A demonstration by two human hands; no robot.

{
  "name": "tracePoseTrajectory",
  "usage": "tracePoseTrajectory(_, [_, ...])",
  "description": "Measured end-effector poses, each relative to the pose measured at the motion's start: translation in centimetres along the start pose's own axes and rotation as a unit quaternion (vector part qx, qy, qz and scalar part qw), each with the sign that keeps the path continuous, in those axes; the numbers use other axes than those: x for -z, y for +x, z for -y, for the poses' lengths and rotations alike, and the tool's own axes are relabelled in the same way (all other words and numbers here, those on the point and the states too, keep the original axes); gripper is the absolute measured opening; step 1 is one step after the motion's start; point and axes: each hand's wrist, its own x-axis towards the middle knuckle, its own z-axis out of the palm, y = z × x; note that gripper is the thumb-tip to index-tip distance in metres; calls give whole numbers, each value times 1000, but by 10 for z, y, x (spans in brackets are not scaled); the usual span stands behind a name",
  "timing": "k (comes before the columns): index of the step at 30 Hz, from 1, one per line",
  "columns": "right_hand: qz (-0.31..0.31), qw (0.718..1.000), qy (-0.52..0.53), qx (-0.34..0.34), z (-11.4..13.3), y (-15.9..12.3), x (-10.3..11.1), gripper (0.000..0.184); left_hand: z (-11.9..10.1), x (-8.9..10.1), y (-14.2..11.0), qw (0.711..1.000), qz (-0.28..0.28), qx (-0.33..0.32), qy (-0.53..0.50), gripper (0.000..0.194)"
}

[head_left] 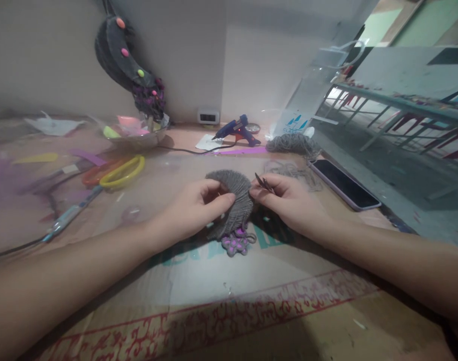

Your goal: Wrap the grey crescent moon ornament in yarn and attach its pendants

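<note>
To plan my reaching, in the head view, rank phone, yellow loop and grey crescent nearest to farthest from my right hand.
1. Grey crescent, just left of the right hand.
2. Phone, to its right.
3. Yellow loop, far left.

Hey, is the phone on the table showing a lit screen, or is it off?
Apparently off: the phone lies face up, its display plain black with nothing lit on it.

I observe open passage over the near surface [221,296] between the forearms [112,258]. Beyond the hands [202,203], the glue gun [238,130] and yarn [293,144] obstruct travel; the phone [345,185] limits the right, scissors [104,183] and bowl [139,143] the left.
</note>
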Motion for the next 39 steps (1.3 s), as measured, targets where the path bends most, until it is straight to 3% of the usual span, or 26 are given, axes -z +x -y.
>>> tracePoseTrajectory(9, [-5, 1000, 12, -5, 2, 0, 0, 19, -1, 0, 0, 998, -50, -40, 22, 15])
tracePoseTrajectory(15, [28, 998, 53, -2, -1, -1, -1, 20, -1, 0, 1, 998, -42, -51, -9, 14])
tracePoseTrajectory(22, [7, 999, 26, 20, -2, -1, 0, 20, 6, -2, 2, 996, -11, -71, -55, 19])
tracePoseTrajectory(27, [-26, 998, 31, 38, -4, 0, 0, 23, 11, -2, 4, 987, -65, -131, -62, 16])
tracePoseTrajectory(30, [-23, 998, 33, 41, -6, 0, 0, 26, 11, -2, 3, 986, -67, -146, -47, 13])
tracePoseTrajectory(34, [-7, 999, 25, 38, -7, 1, 0, 30, 9, -2, 1, 990, -44, -129, -42, 28])
tracePoseTrajectory(39, [3, 999, 7, 40, -6, 1, 2, 33, 6, -2, -1, 991, -40, -119, -43, 34])
